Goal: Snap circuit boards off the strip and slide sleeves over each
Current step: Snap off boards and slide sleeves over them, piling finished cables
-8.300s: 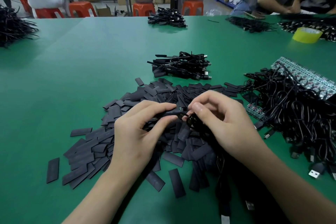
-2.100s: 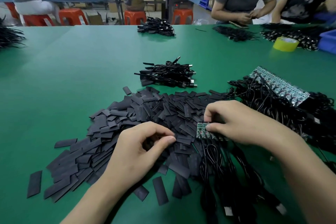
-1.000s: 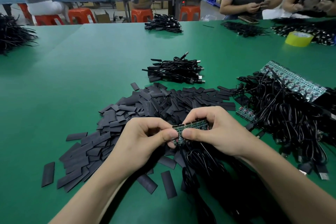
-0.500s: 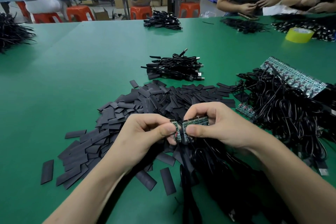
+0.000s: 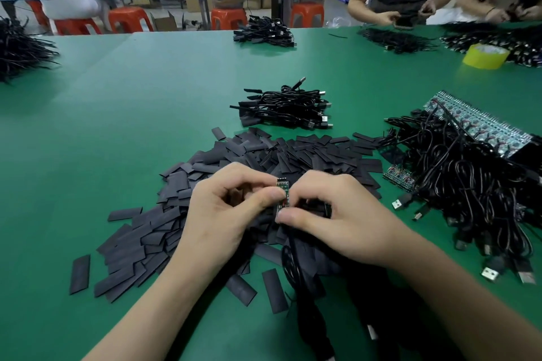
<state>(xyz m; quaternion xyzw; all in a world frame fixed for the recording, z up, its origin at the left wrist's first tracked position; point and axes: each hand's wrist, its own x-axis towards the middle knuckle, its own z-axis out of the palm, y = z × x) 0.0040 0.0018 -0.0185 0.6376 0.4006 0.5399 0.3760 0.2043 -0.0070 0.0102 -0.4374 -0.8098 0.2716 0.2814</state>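
Green board [image 5: 283, 196] is pinched by left hand [image 5: 223, 214] and right hand [image 5: 340, 223] together; uneven bending may crack it, or tear its black cable [image 5: 290, 255] loose.

Head-worn view, forward and down, close over green table [image 5: 123, 114].

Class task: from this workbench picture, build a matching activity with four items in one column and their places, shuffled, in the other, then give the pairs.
1 tape roll
2 small circuit board
3 sleeve pile
4 board strip

A among the tangled cables, right
B pinched between left hand and right hand
C far right of the table
D spread under and beyond the hands

Pairs: 1-C; 2-B; 3-D; 4-A
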